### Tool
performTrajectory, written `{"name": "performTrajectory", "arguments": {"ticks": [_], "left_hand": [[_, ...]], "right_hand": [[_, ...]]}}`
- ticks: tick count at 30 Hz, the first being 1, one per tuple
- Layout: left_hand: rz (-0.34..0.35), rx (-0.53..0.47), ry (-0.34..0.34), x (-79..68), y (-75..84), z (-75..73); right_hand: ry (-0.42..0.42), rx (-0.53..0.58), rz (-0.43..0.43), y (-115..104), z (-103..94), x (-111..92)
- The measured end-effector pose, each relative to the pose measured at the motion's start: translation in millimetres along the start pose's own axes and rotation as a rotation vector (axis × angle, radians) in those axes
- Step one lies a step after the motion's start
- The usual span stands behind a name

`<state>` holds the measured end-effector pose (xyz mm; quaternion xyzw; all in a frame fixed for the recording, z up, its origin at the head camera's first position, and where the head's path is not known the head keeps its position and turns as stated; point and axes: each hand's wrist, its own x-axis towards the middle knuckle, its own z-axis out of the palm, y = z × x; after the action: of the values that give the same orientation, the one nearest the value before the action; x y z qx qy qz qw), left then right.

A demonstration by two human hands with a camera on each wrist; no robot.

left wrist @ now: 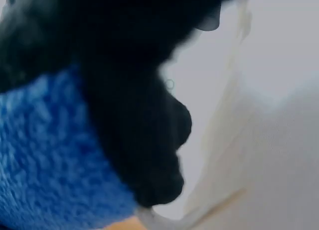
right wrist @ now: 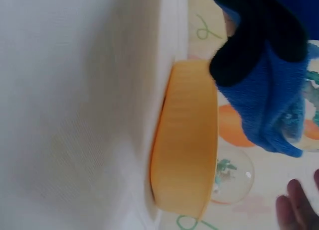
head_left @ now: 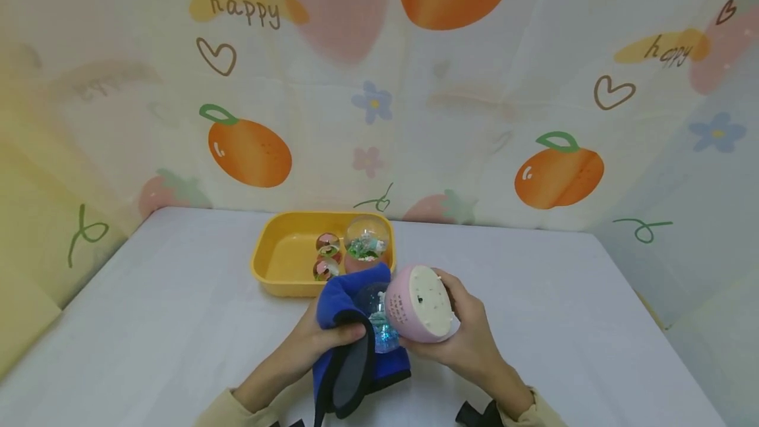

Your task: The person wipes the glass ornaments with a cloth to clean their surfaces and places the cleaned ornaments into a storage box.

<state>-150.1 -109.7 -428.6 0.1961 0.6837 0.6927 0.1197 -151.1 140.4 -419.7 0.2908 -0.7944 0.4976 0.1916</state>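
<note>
A snow globe (head_left: 408, 305) with a pink base and glittery blue-green contents lies tilted on its side, its pale underside facing right. My right hand (head_left: 471, 328) grips it by the base. My left hand (head_left: 308, 338) holds a blue cloth (head_left: 346, 298) with black edging and a dark grey patch, thumb in front. That cloth wraps the far and left side of the glass ball and covers part of it. In the left wrist view, the fuzzy blue cloth (left wrist: 55, 155) and its dark edge fill the near side. Fingers (right wrist: 296, 207) of my right hand show in the right wrist view.
Behind the hands stands a yellow tray (head_left: 281, 288). In its right part sit a larger snow globe (head_left: 366, 242) and two small glass balls (head_left: 327, 244). White cloth (head_left: 534, 295) covers the table, and a fruit-printed curtain (head_left: 450, 137) hangs at the back.
</note>
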Motion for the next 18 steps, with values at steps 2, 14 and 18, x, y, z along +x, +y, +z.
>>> {"name": "performTrajectory", "arguments": {"ticks": [2, 14, 18], "left_hand": [[0.006, -0.021, -0.018, -1.4, 0.4, -0.2], [0.008, 0.016, -0.016, 1.2, -1.5, 2.4], [0.000, 0.104, 0.023, 2.8, -1.7, 6.0]], "right_hand": [[-0.030, 0.026, 0.017, 0.0, 1.9, -0.1], [-0.064, 0.056, 0.095, -4.3, 5.2, -2.5], [-0.104, 0.047, 0.119, -3.8, 7.4, -4.3]]}}
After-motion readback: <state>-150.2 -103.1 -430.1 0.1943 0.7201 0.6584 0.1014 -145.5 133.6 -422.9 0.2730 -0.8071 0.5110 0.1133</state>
